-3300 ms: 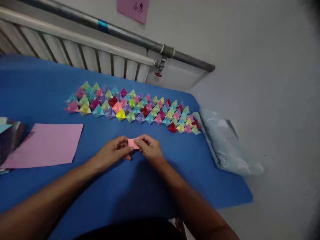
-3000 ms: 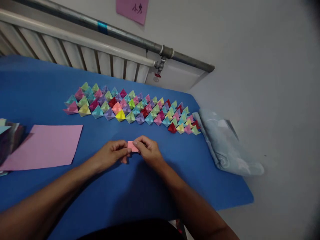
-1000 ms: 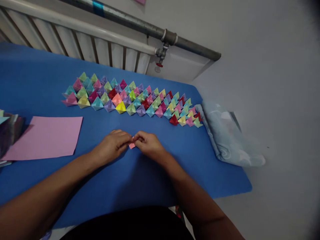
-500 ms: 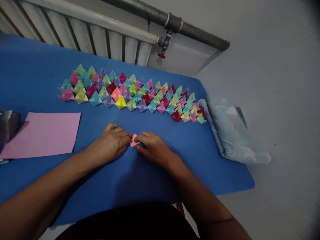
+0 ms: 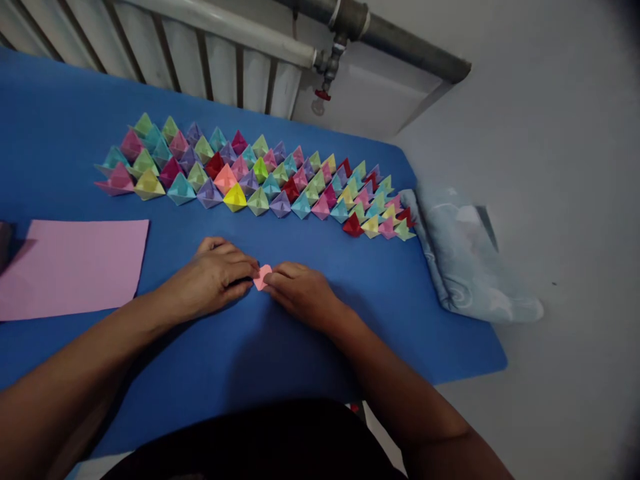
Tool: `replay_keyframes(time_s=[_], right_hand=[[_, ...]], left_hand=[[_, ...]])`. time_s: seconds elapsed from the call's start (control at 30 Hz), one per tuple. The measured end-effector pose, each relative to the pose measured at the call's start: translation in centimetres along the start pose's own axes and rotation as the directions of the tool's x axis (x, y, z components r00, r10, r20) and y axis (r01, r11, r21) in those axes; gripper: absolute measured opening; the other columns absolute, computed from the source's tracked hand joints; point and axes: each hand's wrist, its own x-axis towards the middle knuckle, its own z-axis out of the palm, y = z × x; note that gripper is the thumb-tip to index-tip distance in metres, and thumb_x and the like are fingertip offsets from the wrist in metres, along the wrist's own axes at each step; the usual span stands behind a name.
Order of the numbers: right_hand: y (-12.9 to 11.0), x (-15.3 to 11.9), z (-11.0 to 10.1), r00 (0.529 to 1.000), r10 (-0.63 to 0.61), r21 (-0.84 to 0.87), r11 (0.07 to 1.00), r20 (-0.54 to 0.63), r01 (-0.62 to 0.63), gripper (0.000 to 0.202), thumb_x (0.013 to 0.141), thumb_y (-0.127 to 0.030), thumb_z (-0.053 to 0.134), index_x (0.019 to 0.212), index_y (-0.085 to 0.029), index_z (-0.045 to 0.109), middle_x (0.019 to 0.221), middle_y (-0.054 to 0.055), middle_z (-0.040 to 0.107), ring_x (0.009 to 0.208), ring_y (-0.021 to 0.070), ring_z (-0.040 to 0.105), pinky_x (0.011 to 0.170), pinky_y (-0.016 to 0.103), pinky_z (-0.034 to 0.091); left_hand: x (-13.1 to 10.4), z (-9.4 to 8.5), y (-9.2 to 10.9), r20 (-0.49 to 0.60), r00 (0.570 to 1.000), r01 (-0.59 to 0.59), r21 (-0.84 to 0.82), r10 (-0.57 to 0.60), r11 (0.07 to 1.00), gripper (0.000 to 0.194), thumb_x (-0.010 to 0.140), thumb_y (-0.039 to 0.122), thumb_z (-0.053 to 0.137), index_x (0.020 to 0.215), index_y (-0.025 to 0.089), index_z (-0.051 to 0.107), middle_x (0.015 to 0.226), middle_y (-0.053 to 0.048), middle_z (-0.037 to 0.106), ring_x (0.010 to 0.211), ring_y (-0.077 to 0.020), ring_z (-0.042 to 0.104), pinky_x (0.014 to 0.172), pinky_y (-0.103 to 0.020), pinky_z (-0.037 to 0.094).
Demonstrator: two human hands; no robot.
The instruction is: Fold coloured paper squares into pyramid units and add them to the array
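Note:
A small folded piece of pink paper (image 5: 263,277) lies between my two hands on the blue table (image 5: 300,353). The fingertips of my left hand (image 5: 220,275) grip its left edge. From the other side, my right hand (image 5: 303,293) presses thumb and fingers together on its right part. Both hands rest low at the tabletop, and the fingers partly cover the paper. Beyond them stand several rows of folded paper boats (image 5: 258,200) in many colours.
A larger pink sheet (image 5: 80,267) lies at the left, with a dark thing at its far edge. At the right end sits a folded pale blue cloth (image 5: 465,260). A radiator (image 5: 220,73) and a pipe with a red valve (image 5: 323,95) run behind the table.
The view has shifted slightly, so the table things sit a little differently. My right fingers have shifted on the folded paper, and more of it shows between my hands.

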Motion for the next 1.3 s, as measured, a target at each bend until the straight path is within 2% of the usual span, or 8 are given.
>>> replay_keyframes(time_s=[0.17, 0.47, 0.6, 0.73, 0.87, 1.07, 1.3], right_hand=[[0.0, -0.1, 0.4, 1.0, 0.015, -0.077, 0.997, -0.02, -0.016, 0.026, 0.103, -0.029, 0.043, 0.1, -0.022, 0.068, 0.099, 0.007, 0.069, 0.087, 0.0187, 0.058, 0.073, 0.029, 0.04], [-0.2, 0.0, 0.8, 0.998, 0.044, -0.159, 0.986, -0.039, -0.049, 0.034, 0.106, -0.029, 0.034, 0.098, -0.019, 0.065, 0.095, 0.009, 0.069, 0.083, 0.0187, 0.057, 0.069, 0.03, 0.036], [-0.1, -0.1, 0.9, 0.998, 0.045, -0.183, 0.982, -0.04, -0.051, 0.034, 0.106, -0.029, 0.034, 0.098, -0.018, 0.065, 0.094, 0.009, 0.069, 0.083, 0.0185, 0.058, 0.068, 0.029, 0.037], [0.0, -0.6, 0.9, 0.999, 0.02, -0.189, 0.982, -0.048, -0.029, 0.027, 0.103, -0.028, 0.041, 0.1, -0.017, 0.065, 0.1, 0.01, 0.069, 0.089, 0.0195, 0.059, 0.073, 0.029, 0.041], [-0.2, -0.7, 1.0, 0.995, 0.085, -0.204, 0.974, -0.06, -0.095, 0.026, 0.103, -0.025, 0.041, 0.096, -0.018, 0.065, 0.099, 0.009, 0.069, 0.088, 0.0178, 0.059, 0.074, 0.028, 0.041], [-0.7, -0.6, 0.9, 0.986, 0.146, -0.208, 0.965, -0.085, -0.16, 0.029, 0.104, -0.029, 0.041, 0.093, -0.016, 0.065, 0.092, 0.008, 0.068, 0.083, 0.0175, 0.058, 0.067, 0.028, 0.036], [-0.9, 0.1, 0.0, 0.954, 0.299, -0.116, 0.947, -0.02, -0.299, 0.027, 0.103, -0.029, 0.044, 0.092, -0.017, 0.065, 0.09, 0.007, 0.067, 0.079, 0.0154, 0.057, 0.064, 0.028, 0.03]], left_hand=[[0.1, 0.0, 0.3, -0.01, 0.999, -0.033, 0.04, 0.033, 0.999, 0.019, 0.092, 0.031, 0.056, 0.1, 0.028, 0.072, 0.105, -0.002, 0.076, 0.1, -0.0213, 0.064, 0.104, -0.042, 0.026], [0.3, 0.7, 0.4, -0.048, 0.998, -0.037, 0.109, 0.043, 0.993, 0.026, 0.098, 0.04, 0.051, 0.094, 0.026, 0.072, 0.1, -0.003, 0.076, 0.095, -0.0215, 0.065, 0.107, -0.045, 0.027], [0.2, 1.0, 0.4, -0.089, 0.99, -0.087, 0.183, 0.105, 0.979, 0.029, 0.1, 0.038, 0.048, 0.092, 0.024, 0.072, 0.097, -0.004, 0.076, 0.091, -0.0204, 0.066, 0.105, -0.045, 0.031], [0.2, 1.0, 0.3, -0.116, 0.977, -0.144, 0.259, 0.178, 0.955, 0.032, 0.103, 0.036, 0.043, 0.093, 0.023, 0.071, 0.096, -0.002, 0.076, 0.088, -0.0182, 0.066, 0.102, -0.043, 0.035], [0.2, 1.0, 0.1, -0.139, 0.964, -0.177, 0.307, 0.228, 0.935, 0.031, 0.104, 0.035, 0.043, 0.095, 0.022, 0.07, 0.095, -0.002, 0.076, 0.086, -0.018, 0.065, 0.098, -0.042, 0.036], [0.4, 1.1, 0.1, -0.131, 0.974, -0.133, 0.321, 0.183, 0.938, 0.033, 0.104, 0.036, 0.042, 0.093, 0.022, 0.069, 0.088, -0.002, 0.072, 0.084, -0.0193, 0.061, 0.088, -0.04, 0.035], [0.8, 1.2, 0.5, -0.094, 0.995, 0.005, 0.271, 0.021, 0.963, 0.032, 0.103, 0.037, 0.046, 0.088, 0.019, 0.068, 0.083, -0.003, 0.069, 0.081, -0.0199, 0.056, 0.085, -0.039, 0.033]])
